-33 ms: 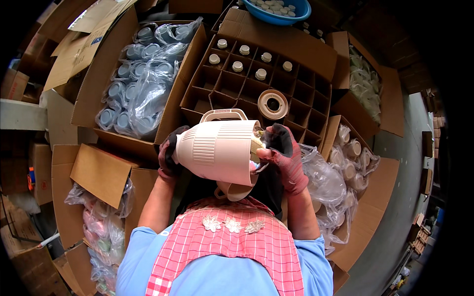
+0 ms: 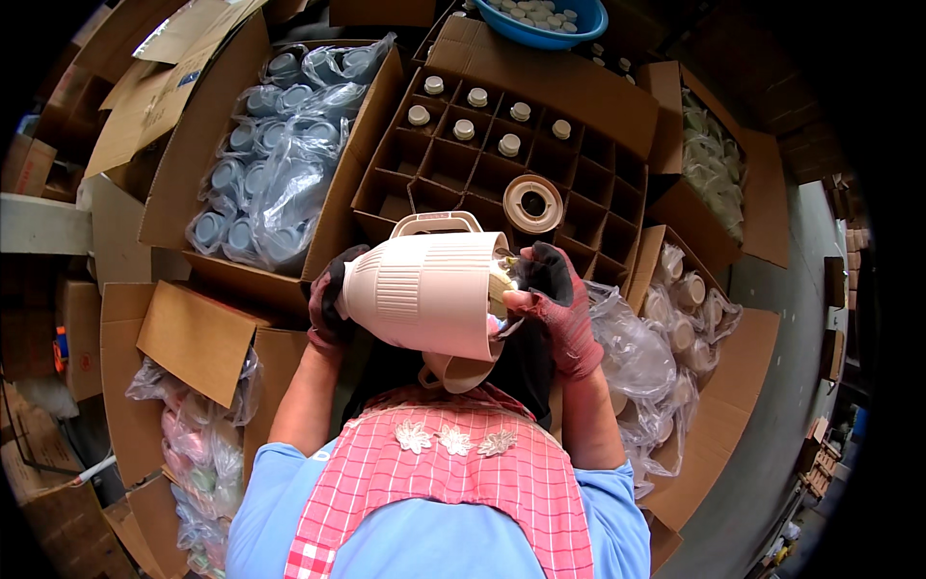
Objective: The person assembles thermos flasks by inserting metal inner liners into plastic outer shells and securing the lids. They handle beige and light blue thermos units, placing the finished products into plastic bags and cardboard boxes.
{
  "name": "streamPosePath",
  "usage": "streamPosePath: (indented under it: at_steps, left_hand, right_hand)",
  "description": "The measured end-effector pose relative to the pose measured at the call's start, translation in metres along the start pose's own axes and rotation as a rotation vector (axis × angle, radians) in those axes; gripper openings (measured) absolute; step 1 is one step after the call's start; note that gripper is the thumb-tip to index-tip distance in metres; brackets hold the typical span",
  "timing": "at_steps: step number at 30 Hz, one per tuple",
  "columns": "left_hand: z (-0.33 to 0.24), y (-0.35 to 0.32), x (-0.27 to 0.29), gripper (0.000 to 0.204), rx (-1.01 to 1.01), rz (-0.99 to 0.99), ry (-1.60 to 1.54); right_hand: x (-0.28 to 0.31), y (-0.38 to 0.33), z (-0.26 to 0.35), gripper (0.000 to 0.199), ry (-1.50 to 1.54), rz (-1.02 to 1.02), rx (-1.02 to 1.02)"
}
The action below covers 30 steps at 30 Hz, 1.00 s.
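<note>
I hold a cream ribbed plastic jug shell (image 2: 424, 289) on its side in front of my chest, its handle (image 2: 434, 224) turned upward. My left hand (image 2: 331, 297), in a dark and red glove, cups the closed end on the left. My right hand (image 2: 555, 299), gloved the same way, grips the open end on the right. Its fingers press on a yellowish inner part (image 2: 500, 282) at the mouth. A beige cup-shaped piece (image 2: 459, 372) shows just under the shell, partly hidden by it.
Ahead stands a divided cardboard box (image 2: 579, 145) with several capped flasks (image 2: 464, 128) and a round beige ring (image 2: 532, 203). A box of bagged grey-blue lids (image 2: 280, 154) is at the left, a blue bowl (image 2: 559, 17) is at the far back, and bagged parts (image 2: 675, 318) fill boxes at the right.
</note>
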<state>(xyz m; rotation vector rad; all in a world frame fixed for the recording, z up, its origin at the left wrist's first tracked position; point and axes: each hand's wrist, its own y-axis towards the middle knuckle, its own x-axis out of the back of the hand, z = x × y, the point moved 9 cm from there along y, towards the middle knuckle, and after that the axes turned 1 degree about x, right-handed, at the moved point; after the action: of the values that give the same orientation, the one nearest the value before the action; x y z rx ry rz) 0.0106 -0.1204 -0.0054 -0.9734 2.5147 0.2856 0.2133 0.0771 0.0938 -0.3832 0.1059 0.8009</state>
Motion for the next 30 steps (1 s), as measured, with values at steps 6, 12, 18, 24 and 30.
streamPosePath:
  at_steps: [6, 12, 18, 24, 30]
  left_hand:
    - [0.004, -0.005, 0.001, 0.064, 0.033, -0.040, -0.088]
    - [0.001, -0.009, -0.001, 0.063, 0.033, -0.002, 0.023]
    - [0.002, -0.010, 0.000, 0.063, 0.061, -0.051, -0.028]
    - [-0.006, -0.007, -0.005, 0.063, 0.020, 0.005, 0.133]
    - [0.013, -0.005, -0.004, 0.064, 0.068, 0.064, -0.118]
  right_hand:
    - [0.007, -0.007, 0.011, 0.036, -0.631, -0.072, 0.174]
    - [-0.002, -0.009, 0.019, 0.049, -0.688, 0.021, 0.287]
    - [-0.013, -0.011, 0.020, 0.067, -0.254, 0.197, 0.421]
    - [-0.005, -0.003, 0.016, 0.059, -0.560, 0.009, 0.342]
    - [-0.009, -0.002, 0.008, 0.059, -0.668, 0.077, 0.212]
